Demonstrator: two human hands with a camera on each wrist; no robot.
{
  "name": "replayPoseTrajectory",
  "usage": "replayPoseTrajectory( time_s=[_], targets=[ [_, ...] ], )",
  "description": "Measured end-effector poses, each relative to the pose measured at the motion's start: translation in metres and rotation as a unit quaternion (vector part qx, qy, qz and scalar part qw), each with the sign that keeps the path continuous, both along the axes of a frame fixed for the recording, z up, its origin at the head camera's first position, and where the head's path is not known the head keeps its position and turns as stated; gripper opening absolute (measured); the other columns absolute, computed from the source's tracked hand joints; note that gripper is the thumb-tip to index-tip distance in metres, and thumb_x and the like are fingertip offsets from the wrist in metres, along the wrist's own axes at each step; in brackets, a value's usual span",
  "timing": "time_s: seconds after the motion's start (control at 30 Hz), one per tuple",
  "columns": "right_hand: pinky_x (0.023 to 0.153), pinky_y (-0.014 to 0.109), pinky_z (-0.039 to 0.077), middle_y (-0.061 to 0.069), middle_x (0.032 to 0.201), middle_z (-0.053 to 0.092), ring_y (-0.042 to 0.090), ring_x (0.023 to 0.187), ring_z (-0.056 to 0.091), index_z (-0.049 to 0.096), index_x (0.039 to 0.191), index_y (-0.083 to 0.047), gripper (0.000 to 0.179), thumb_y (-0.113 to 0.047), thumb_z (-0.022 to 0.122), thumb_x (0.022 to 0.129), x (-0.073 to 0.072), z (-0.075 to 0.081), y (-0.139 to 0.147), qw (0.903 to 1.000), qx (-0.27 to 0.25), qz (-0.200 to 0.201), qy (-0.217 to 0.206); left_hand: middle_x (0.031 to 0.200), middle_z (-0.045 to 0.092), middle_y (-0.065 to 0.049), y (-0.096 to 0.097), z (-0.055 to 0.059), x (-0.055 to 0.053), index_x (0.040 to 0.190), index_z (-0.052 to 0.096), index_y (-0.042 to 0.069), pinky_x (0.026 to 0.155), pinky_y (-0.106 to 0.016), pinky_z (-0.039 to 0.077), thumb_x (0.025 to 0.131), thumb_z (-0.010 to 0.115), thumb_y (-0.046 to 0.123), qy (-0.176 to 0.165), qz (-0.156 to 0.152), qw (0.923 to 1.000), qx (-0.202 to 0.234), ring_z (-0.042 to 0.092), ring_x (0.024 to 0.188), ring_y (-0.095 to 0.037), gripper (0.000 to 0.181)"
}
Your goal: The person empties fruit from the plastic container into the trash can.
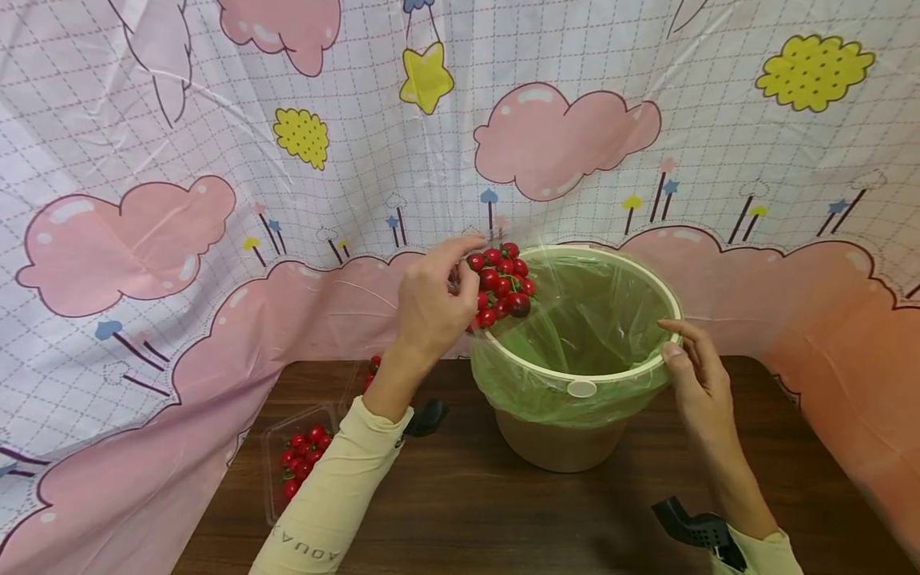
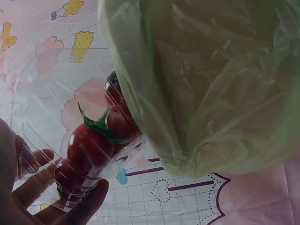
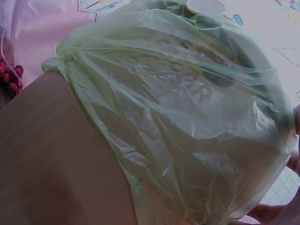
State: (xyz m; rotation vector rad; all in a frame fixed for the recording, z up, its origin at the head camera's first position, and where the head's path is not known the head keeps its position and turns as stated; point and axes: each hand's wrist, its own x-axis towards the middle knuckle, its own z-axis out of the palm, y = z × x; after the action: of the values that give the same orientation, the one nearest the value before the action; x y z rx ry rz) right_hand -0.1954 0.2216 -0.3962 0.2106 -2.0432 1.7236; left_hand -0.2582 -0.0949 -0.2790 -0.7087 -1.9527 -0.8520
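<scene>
My left hand point(image 1: 430, 302) holds a clear plastic box of red cherry tomatoes point(image 1: 501, 284) tipped against the far left rim of a cream bin point(image 1: 579, 388). A green plastic bag point(image 1: 592, 319) lines the bin. In the left wrist view the tomatoes point(image 2: 93, 140) press against the clear plastic beside the green bag point(image 2: 211, 84), with my fingers point(image 2: 79, 202) curled under the box. My right hand point(image 1: 691, 363) grips the bin's right rim, thumb on the edge. The right wrist view is filled by the bag point(image 3: 178, 108); fingertips point(image 3: 274, 213) show at the lower right.
A second clear tray with cherry tomatoes point(image 1: 302, 459) lies on the dark wooden table point(image 1: 503, 515), left of the bin; these tomatoes point(image 3: 9, 77) also show in the right wrist view. A cartoon-printed plastic sheet point(image 1: 216, 239) hangs behind and at both sides.
</scene>
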Motion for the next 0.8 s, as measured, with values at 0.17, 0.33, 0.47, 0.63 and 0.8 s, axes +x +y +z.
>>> replayPoseTrajectory(
  time_s=[0.17, 0.33, 0.47, 0.63, 0.8],
  targets=[
    [0.105, 0.026, 0.037, 0.009, 0.161, 0.038, 0.019, 0.144, 0.037, 0.050, 0.151, -0.013, 0.042, -0.022, 0.044, 0.110, 0.001, 0.000, 0.001, 0.9999, 0.010, 0.000, -0.012, 0.119, 0.075, -0.002, 0.005, -0.001, 0.001, 0.116, 0.076, 0.008, 0.077, -0.032, 0.057, 0.091, 0.051, 0.003, 0.003, 0.013, 0.9998, -0.017, 0.071, 0.097, -0.014, 0.035],
    [0.104, 0.027, 0.037, 0.008, 0.159, 0.040, 0.019, 0.143, 0.038, 0.051, 0.150, -0.012, 0.041, -0.022, 0.044, 0.110, 0.002, 0.001, 0.000, 0.9999, 0.012, -0.004, -0.007, 0.121, 0.074, -0.001, 0.008, -0.001, 0.001, 0.117, 0.076, 0.009, 0.087, -0.035, 0.058, 0.090, 0.054, 0.002, 0.003, 0.018, 0.9994, -0.030, 0.069, 0.112, -0.017, 0.035],
    [0.103, 0.028, 0.037, 0.009, 0.158, 0.041, 0.020, 0.142, 0.038, 0.051, 0.149, -0.011, 0.041, -0.022, 0.044, 0.110, 0.002, 0.002, -0.001, 1.0000, 0.002, 0.001, -0.005, 0.121, 0.074, -0.002, 0.009, 0.000, 0.000, 0.116, 0.076, 0.009, 0.091, -0.036, 0.057, 0.091, 0.054, 0.004, 0.008, 0.024, 0.9988, -0.042, 0.069, 0.113, -0.018, 0.034],
    [0.100, 0.024, 0.038, 0.011, 0.157, 0.043, 0.018, 0.140, 0.041, 0.051, 0.149, -0.011, 0.040, -0.020, 0.044, 0.110, 0.001, 0.001, 0.000, 1.0000, 0.005, -0.002, 0.004, 0.121, 0.074, -0.001, 0.012, 0.000, 0.001, 0.116, 0.076, 0.010, 0.091, -0.036, 0.056, 0.090, 0.053, 0.005, 0.012, 0.031, 0.9978, -0.058, 0.069, 0.111, -0.019, 0.035],
    [0.104, 0.027, 0.037, 0.005, 0.159, 0.041, 0.017, 0.144, 0.038, 0.052, 0.148, -0.011, 0.040, -0.021, 0.044, 0.110, 0.002, 0.000, 0.000, 0.9997, 0.019, -0.011, 0.006, 0.122, 0.074, -0.002, 0.014, -0.001, 0.000, 0.117, 0.076, 0.010, 0.087, -0.038, 0.058, 0.089, 0.053, 0.003, 0.019, 0.033, 0.9973, -0.063, 0.069, 0.111, -0.020, 0.037]
  ],
)
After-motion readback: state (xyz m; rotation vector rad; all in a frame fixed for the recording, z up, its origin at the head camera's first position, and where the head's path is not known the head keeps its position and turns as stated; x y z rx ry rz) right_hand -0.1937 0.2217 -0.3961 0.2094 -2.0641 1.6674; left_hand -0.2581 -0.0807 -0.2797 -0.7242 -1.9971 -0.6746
